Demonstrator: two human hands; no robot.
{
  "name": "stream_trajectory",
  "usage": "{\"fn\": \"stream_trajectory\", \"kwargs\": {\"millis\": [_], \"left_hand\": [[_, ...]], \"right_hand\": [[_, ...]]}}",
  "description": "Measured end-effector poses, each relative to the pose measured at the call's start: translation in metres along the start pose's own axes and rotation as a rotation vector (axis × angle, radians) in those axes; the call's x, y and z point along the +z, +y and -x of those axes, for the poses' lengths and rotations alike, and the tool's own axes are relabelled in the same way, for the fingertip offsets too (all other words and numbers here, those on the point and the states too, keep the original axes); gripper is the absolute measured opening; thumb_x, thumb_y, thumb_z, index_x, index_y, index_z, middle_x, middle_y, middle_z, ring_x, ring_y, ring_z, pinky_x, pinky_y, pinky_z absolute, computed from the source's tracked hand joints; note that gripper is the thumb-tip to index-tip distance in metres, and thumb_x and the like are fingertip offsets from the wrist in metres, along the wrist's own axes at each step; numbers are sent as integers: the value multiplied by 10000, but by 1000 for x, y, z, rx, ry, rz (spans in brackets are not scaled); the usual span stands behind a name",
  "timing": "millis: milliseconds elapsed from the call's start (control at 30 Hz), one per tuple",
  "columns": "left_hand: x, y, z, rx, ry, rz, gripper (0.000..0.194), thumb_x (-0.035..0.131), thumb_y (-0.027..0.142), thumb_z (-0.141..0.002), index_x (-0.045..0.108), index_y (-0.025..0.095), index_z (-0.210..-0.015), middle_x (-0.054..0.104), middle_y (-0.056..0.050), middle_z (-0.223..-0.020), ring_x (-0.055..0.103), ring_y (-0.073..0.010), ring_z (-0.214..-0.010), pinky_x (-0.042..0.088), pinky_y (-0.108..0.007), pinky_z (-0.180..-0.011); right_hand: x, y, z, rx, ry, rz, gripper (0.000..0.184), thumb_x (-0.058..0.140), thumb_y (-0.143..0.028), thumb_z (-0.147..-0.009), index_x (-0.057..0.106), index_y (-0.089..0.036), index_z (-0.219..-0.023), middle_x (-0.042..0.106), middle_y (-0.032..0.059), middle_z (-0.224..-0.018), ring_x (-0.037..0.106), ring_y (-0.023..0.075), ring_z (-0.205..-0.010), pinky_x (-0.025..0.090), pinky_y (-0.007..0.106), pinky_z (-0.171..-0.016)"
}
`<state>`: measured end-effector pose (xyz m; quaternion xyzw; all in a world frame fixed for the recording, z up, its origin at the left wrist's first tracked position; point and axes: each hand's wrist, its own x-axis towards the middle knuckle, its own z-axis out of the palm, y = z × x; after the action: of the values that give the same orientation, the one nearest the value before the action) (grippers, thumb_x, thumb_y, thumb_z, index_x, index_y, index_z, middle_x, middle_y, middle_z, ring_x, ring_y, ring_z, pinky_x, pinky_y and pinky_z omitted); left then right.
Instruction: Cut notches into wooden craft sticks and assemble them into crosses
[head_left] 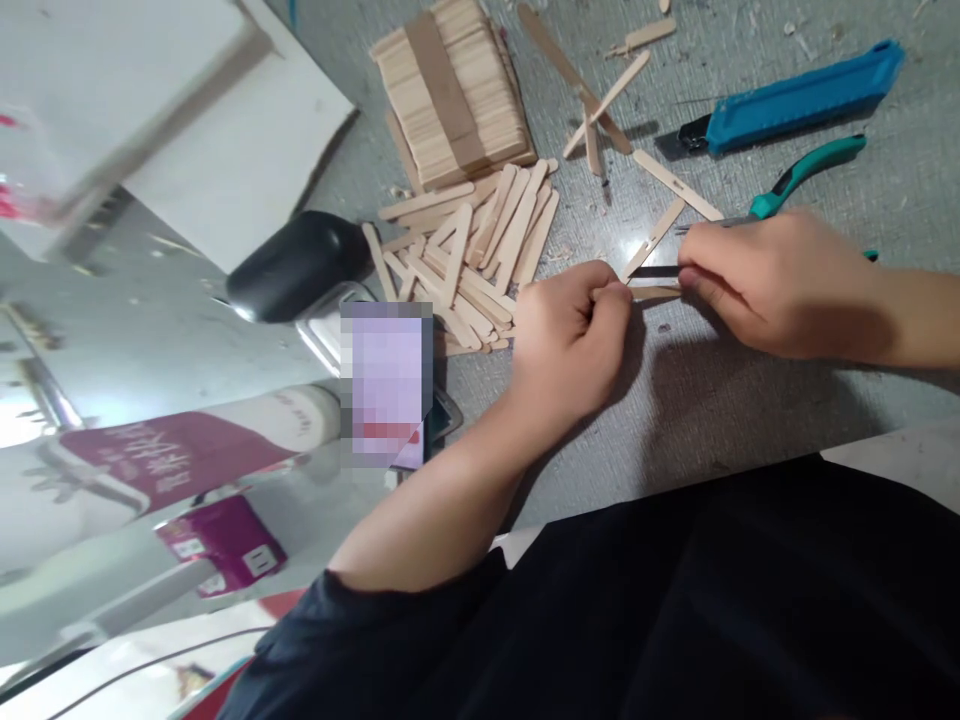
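Observation:
My left hand (574, 340) is closed, with thumb and fingers pinching one end of a wooden craft stick (656, 293). At its other end, the fingertips of my right hand (780, 280) are closed on the same stick. A thin dark strip (654, 271) runs just above it; I cannot tell whether it is a tool or a shadow. Two craft sticks with small slots, an upper one (675, 185) and a lower one (654, 240), lie beyond the fingers. Teal-handled pliers (814, 170) lie partly hidden behind my right hand.
A blue utility knife (802, 100) lies at the far right, blade out. Loose craft sticks (457, 260) are heaped beside my left hand, below a banded bundle (457, 95). Crossed sticks (592, 115) stand at the back. A phone (390, 380), black mouse (296, 262) and cup (195, 450) are leftward.

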<state>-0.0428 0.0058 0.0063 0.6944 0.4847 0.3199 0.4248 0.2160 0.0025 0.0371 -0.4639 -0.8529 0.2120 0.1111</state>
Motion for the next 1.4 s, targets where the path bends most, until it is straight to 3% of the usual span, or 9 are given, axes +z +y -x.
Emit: {"fn": "stream_trajectory", "kwargs": {"millis": [100, 200, 333, 733, 967, 1400], "left_hand": [[-4, 3, -4, -34, -12, -31, 427, 674, 202, -1001, 501, 245, -613, 449, 23, -561, 410, -153, -566, 229, -381, -572], [-5, 3, -6, -50, -9, -27, 421, 675, 192, -968, 481, 244, -598, 418, 29, -552, 364, -145, -559, 207, -376, -561], [-5, 3, -7, -53, -30, -32, 411, 668, 184, -962, 482, 243, -600, 400, 30, -556, 346, -145, -560, 201, -378, -560], [-3, 2, -3, -50, 10, -41, 411, 664, 178, -977, 498, 236, -605, 419, 35, -546, 345, -130, -544, 216, -372, -556], [-3, 9, -2, -120, -8, -124, 402, 619, 198, -984, 479, 243, -610, 431, 25, -551, 378, -139, -553, 257, -362, -572], [1, 5, 2, -86, 28, -156, 388, 607, 217, -985, 482, 251, -619, 447, 24, -545, 400, -146, -538, 267, -359, -561]], "right_hand": [[6, 1, 1, -14, -8, 101, 206, 499, -343, -1161, 664, -268, -1062, 705, 34, -790, 461, 207, -599, 194, 409, -650], [10, 2, 1, -12, -16, 135, 257, 485, -345, -1170, 715, -256, -1099, 729, 44, -794, 537, 219, -631, 254, 398, -654], [11, 3, 1, -21, 14, 115, 361, 429, -396, -1200, 748, -247, -1120, 762, 53, -832, 596, 223, -677, 293, 387, -678], [13, 1, 4, 14, 29, 23, 397, 432, -429, -1201, 764, -239, -1098, 734, 62, -813, 615, 234, -712, 371, 383, -738], [9, -5, 3, -23, -39, 230, 483, 339, -364, -1207, 778, -178, -1127, 739, 76, -824, 502, 199, -646, 244, 373, -704], [4, -10, 3, -41, -116, 297, 423, 363, -286, -1199, 773, -182, -1182, 765, 73, -891, 439, 185, -655, 223, 370, -708]]}}
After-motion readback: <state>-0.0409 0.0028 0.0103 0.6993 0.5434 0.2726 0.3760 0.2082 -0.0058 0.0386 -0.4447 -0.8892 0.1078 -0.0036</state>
